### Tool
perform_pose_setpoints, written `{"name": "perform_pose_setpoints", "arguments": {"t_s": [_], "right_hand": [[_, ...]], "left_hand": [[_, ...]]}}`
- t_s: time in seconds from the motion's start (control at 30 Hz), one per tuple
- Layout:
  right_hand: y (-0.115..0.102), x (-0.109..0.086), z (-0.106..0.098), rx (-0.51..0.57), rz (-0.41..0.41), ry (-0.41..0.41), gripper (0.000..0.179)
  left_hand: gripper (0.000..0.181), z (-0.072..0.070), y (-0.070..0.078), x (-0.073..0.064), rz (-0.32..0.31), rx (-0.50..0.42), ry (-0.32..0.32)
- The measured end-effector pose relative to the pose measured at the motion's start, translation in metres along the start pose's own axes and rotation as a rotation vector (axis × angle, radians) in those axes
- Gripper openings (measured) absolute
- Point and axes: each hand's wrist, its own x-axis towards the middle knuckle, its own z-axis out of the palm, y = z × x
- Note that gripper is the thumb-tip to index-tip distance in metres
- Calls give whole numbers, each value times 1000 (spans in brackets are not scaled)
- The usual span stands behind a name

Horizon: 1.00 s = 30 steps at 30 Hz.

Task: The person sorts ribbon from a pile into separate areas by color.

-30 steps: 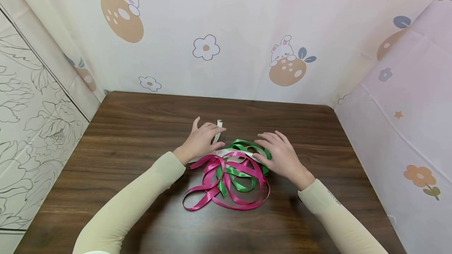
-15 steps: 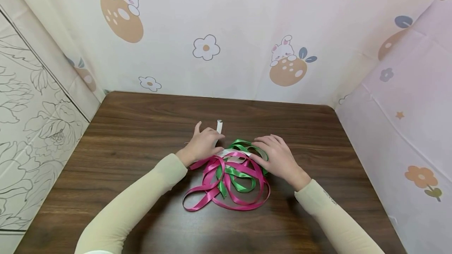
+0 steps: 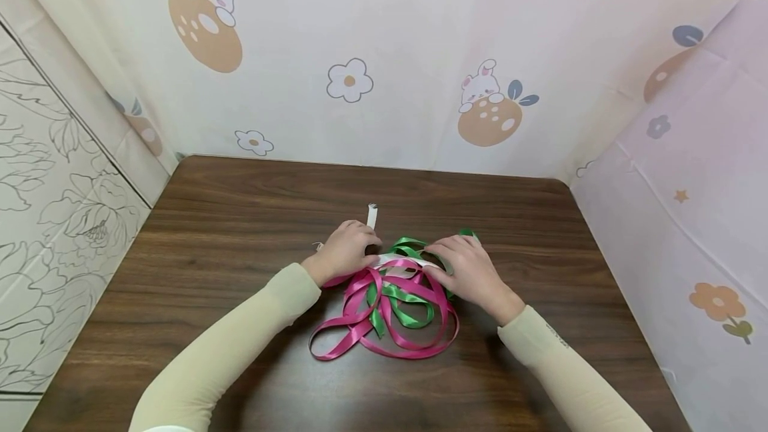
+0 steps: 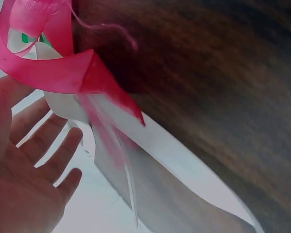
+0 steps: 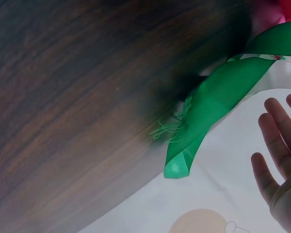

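Note:
A loose tangle of ribbons lies mid-table: a pink satin ribbon (image 3: 359,331), a green ribbon (image 3: 414,321) and a white ribbon (image 3: 372,218). My left hand (image 3: 347,250) is at the tangle's left side, thumb toward the pink loops. In the left wrist view its fingers (image 4: 56,155) are spread and slightly bent beside the white band. My right hand (image 3: 471,271) reaches over the right side, thumb near the pink and white bands. The right wrist view shows its fingers (image 5: 279,138) loosely extended, next to a frayed green end (image 5: 203,109).
The brown wooden table (image 3: 240,205) reaches back to a printed curtain (image 3: 408,52) with rabbits and flowers. A second patterned curtain (image 3: 690,219) hangs along the right, and a floral panel (image 3: 66,205) stands at the left.
Both hands have come closer to the ribbons, and the left fingers have drawn together. A piece of green ribbon now shows beyond the right hand. The pink loops in front stay in place.

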Motion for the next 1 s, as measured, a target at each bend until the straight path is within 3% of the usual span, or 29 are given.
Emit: {"name": "perform_pose_setpoints", "arguments": {"t_s": [0.27,0.53,0.7,1.0], "right_hand": [[-1,2,2,-7,-6,-12,36],[-2,2,7,-6,-8,-46,31],[-3,2,7,-16,-8,-58,27],[-6,3,3,-33,7,-65,14]], "left_hand": [[24,2,-1,0,32,-7,-2],[13,4,1,1,61,-6,38],[7,8,1,1,53,-13,65],[12,8,0,0,16,-47,66]]}}
